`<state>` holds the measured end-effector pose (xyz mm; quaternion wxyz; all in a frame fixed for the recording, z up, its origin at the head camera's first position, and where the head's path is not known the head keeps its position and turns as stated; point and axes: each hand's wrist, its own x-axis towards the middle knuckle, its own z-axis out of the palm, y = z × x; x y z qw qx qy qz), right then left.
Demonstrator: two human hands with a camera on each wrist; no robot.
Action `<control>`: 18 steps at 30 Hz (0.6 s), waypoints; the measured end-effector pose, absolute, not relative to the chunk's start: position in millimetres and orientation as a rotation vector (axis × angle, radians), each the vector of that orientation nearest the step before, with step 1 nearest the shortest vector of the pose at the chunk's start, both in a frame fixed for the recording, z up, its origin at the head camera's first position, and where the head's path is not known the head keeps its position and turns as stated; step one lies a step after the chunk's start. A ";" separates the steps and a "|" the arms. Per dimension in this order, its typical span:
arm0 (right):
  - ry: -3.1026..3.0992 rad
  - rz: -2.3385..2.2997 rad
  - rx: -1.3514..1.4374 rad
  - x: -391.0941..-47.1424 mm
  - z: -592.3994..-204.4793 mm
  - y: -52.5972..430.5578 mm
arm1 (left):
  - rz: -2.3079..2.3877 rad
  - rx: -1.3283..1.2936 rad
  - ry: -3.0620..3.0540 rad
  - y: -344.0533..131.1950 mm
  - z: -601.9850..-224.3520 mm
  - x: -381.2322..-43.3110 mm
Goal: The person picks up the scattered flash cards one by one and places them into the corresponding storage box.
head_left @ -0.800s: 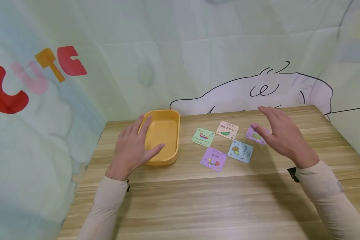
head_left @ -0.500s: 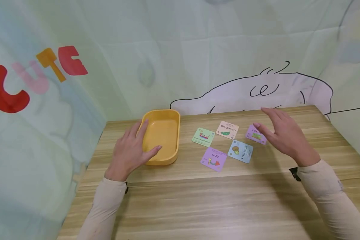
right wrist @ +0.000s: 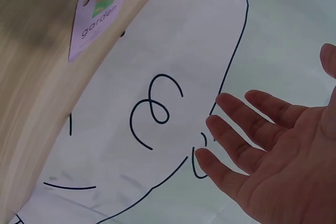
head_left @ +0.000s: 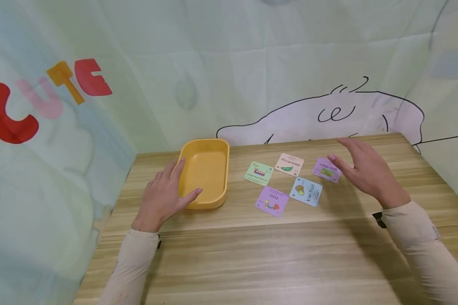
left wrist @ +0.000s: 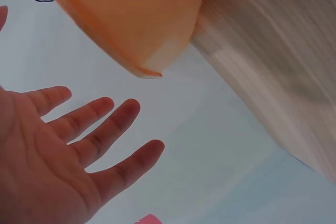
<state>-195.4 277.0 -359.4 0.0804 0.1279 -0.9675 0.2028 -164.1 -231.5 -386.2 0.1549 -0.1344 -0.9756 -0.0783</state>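
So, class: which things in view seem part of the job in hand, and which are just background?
Probably the job:
yellow tray, beside the left hand
green card
dewdrop card
kiwi fruit card
zoo card
garden card, nearest the right hand

Probably just background:
wooden tabletop
printed backdrop

The person I'm watching wears long beige sleeves, plain and matte. The left sleeve [head_left: 127, 264] creases softly along the forearm, and the right sleeve [head_left: 423, 243] wrinkles much the same way — both reach right down to the wrist. A small black piece [head_left: 380, 220] juts from under the right cuff, angular in outline; a smaller black tab [head_left: 159, 242] peeks out by the left. Beyond the cloth, left grip [head_left: 160, 195] and right grip [head_left: 369, 173] are bare.
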 end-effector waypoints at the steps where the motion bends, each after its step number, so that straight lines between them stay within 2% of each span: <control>1: -2.892 0.607 0.382 -196.5 -360.6 278.4 | -0.225 -0.374 -2.806 -232.3 -387.5 -164.0; 18: -2.931 0.657 0.303 -213.1 -376.7 293.2 | -0.544 -0.110 -2.972 -245.4 -402.2 -171.0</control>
